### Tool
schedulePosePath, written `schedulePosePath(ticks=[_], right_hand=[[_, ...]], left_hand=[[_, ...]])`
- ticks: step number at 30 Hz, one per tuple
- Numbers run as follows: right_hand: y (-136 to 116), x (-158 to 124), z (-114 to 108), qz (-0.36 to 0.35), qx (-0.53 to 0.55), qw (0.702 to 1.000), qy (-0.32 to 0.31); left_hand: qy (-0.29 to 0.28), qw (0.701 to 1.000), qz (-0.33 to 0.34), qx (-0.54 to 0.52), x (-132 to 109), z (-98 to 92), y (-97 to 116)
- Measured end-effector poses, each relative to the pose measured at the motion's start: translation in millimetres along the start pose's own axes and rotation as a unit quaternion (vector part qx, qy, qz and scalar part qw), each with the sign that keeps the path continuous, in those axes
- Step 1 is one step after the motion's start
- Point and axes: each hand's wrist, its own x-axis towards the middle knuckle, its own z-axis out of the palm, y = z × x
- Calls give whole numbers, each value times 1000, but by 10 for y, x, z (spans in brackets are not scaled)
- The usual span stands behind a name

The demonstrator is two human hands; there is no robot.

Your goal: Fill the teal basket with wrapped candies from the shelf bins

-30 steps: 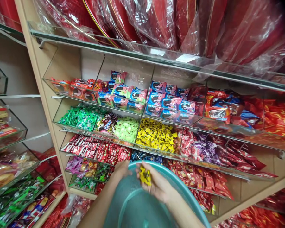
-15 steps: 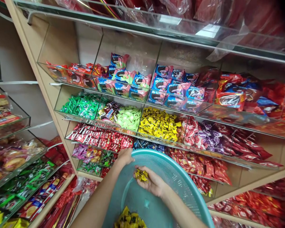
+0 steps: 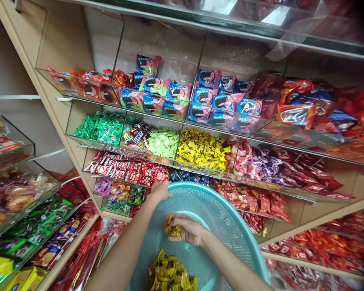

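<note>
My left hand (image 3: 160,191) is closed around the far left rim of a teal plastic basket (image 3: 242,214) with mesh sides. Inside the basket, my right hand (image 3: 190,231) is cupped around several yellow-wrapped candies (image 3: 173,229), its palm turned to the left. A heap of the same yellow candies (image 3: 171,273) lies on the basket's bottom, below and nearer to me than my right hand. Just beyond the rim, a shelf bin holds many loose yellow candies (image 3: 202,150).
Clear shelf bins hold green candies (image 3: 101,127), pale green packets (image 3: 163,143), a Snickers bar (image 3: 139,135), purple sweets (image 3: 263,163) and blue-pink cookie packs (image 3: 204,97). A glass shelf edge (image 3: 230,26) crosses overhead. A side shelf (image 3: 12,194) with packaged snacks stands at left.
My right hand has turned from palm-up to more sideways, tipping the candies lower to the left. More of the heap shows. My left hand keeps its hold, and the view has tilted downward.
</note>
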Motion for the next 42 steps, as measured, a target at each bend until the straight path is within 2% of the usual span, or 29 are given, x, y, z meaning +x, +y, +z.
schedulePosePath(ticks=[6, 18, 21, 25, 32, 37, 42], right_hand=[[158, 71, 24, 54, -52, 997, -17], [236, 67, 56, 82, -54, 991, -89], [231, 60, 70, 76, -50, 992, -90], [223, 65, 52, 57, -49, 995, -67], [224, 112, -20, 45, -60, 997, 28], [228, 104, -33, 42, -152, 987, 41], [328, 134, -15, -8, -245, 967, 69]], left_hand=[[-2, 1000, -4, 1, 12, 24, -5], [-5, 1000, -7, 0, 5, 19, 1], [-6, 1000, -11, -4, 11, 25, -3], [-6, 1000, -7, -5, 12, 23, -5], [-2, 1000, -6, -5, 10, 16, 1], [-3, 1000, -2, 1, 5, 8, 6], [-5, 1000, -1, 2, -7, -10, 15]])
